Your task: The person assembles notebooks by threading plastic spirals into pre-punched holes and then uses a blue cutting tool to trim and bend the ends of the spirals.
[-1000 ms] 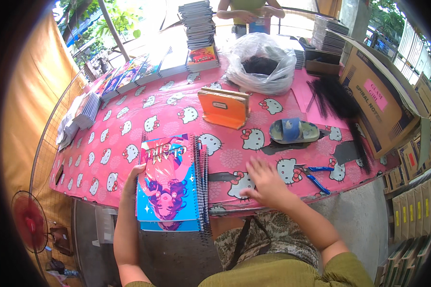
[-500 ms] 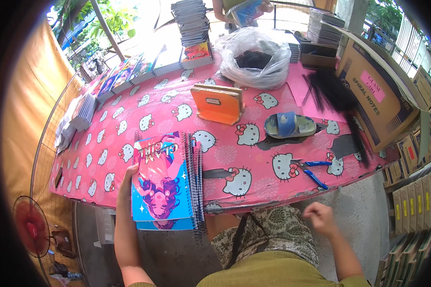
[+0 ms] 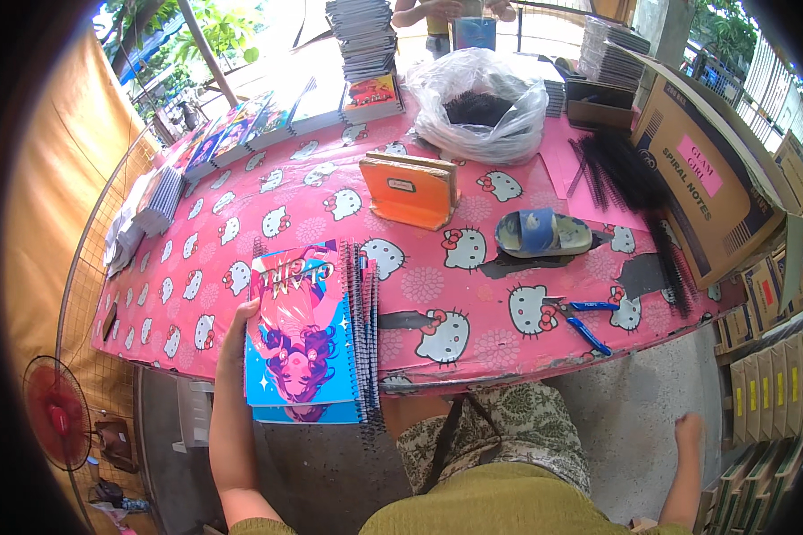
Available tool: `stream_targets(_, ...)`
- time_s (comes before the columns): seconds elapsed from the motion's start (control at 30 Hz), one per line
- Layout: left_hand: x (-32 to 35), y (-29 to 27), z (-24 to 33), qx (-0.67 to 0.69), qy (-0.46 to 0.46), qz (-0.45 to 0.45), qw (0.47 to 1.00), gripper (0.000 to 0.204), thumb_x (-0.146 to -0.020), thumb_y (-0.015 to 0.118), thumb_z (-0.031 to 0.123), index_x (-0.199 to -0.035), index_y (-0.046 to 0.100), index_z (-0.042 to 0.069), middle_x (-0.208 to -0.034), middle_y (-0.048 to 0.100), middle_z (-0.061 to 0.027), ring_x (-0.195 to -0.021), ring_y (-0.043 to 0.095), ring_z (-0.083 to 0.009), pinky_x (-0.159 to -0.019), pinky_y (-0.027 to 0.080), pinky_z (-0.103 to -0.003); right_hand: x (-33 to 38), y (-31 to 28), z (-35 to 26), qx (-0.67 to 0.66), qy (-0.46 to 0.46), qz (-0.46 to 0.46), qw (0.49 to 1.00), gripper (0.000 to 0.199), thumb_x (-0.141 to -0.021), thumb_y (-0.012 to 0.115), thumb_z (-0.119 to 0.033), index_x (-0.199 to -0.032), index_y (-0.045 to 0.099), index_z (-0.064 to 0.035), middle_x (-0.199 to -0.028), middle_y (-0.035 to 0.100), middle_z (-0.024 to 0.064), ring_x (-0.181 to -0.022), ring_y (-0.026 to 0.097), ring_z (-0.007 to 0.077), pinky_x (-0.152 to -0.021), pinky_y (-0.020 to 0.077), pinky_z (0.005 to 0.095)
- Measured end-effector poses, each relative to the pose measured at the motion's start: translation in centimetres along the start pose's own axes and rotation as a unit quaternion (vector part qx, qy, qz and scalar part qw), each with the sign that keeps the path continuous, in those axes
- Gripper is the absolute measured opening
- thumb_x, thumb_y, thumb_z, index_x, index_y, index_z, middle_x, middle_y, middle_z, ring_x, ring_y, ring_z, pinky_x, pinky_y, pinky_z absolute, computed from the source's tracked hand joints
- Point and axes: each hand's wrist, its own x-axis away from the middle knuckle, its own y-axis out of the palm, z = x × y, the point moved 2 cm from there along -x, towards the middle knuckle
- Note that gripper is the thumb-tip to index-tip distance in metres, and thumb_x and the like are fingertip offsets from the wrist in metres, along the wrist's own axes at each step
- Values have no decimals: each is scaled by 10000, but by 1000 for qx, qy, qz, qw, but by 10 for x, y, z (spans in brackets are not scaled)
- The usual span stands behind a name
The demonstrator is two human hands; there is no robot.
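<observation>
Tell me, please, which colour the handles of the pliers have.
Blue; the pliers' handles show best in the head view.

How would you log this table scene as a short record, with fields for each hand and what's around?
Left hand: holding the stacked spiral notebooks by their left edge
Right hand: away from the table, nothing visible in it
Notebooks' position: overhanging the near table edge
Table cover: pink, cat-face print, torn in places
Right of notebooks: blue-handled pliers, blue-strapped slipper
Beyond notebooks: orange stand, clear plastic bag
Far right: cardboard box
</observation>
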Motion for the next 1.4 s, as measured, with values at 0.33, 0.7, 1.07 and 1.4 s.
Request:
stream_targets(0.33,3,1,4,-2,3,4,1000,441,-847,621,328,-1168,566,30,-974,657,-93,-770,663,-174,-664,573,-312,283,-39,-291,-80,-600,-49,794,480,-787,709,-224,-1212,570,-51,-1222,568,211,-1118,536,392,-926,435,447)
stream_targets(0.7,-1,1,-2,28,-2,-44,999,420,-855,637,310,-1151,571,19,-950,668,-83,-742,669,-152,-672,576,-277,249,-87,-371,20,-535,403,742,678,-749,760,-293,-1323,497,-45,-1399,395,215,-1282,374,396,-1071,291,508)
stream_targets(1.07,16,-5,-3,90,-105,-82,987,570,-862,661,383,-1278,489,31,-1083,634,-138,-900,662,-217,-721,596,-367,451,52,-529,-391,-398,-668,492,914,-803,643,-645,-1340,324,22,-1107,522,107,-952,588,176,-766,526,383)
stream_targets(1.4,36,-29,-37,-48,-26,-103,993,635,-837,686,375,-1316,467,20,-1209,595,-144,-1029,626,-268,-866,551,-411,471,33,-525,-426,-349,-641,534,1203,-757,791,-407,-1382,-146,15,-1321,326,239,-1126,524,308,-783,549,440)
